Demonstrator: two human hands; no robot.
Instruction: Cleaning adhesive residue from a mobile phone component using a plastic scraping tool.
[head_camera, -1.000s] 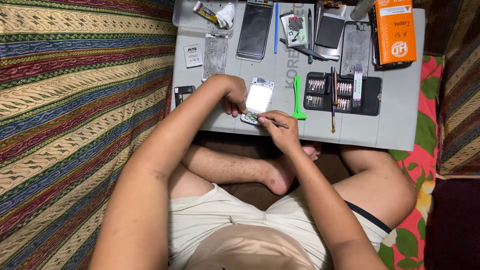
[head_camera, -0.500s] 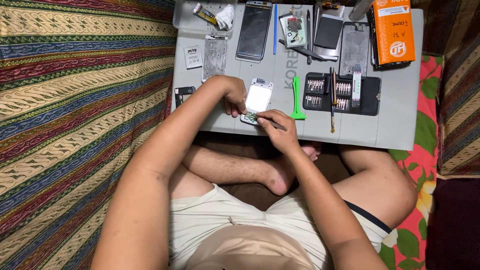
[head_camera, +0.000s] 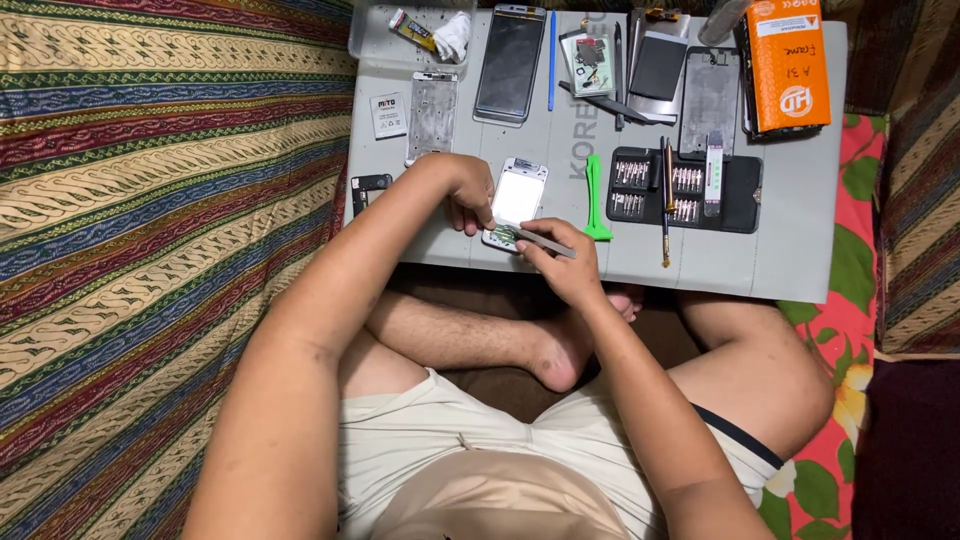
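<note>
Here's the person sitting cross-legged at the low grey tabletop (head_camera: 800, 250), both bare arms reaching forward over the knees. The left hand (head_camera: 468, 192) is bent at the wrist and curled down, its fingers pinching the lower left edge of the small white-backed phone body (head_camera: 516, 200), pinning it flat near the front edge of the tabletop. The right hand (head_camera: 560, 262) comes in from below, knuckles up, fingers closed tight around thin metal tweezers (head_camera: 545, 243) whose tip sits right at the bottom end of the phone, where a bit of green board shows. The two hands are almost touching there.

Just to the right of the phone lies a bright green plastic pry tool (head_camera: 594, 196), and beyond that an open black case of screwdriver bits (head_camera: 690, 190) with a slim screwdriver (head_camera: 664, 205) laid across it. Further back, a larger dark-screened phone (head_camera: 510, 65) lies flat, a silver metal phone frame (head_camera: 432, 115) beside it on the left, and an orange cardboard box (head_camera: 788, 65) sits at the far right corner. A striped patterned cloth (head_camera: 160, 200) covers the floor to the left.
</note>
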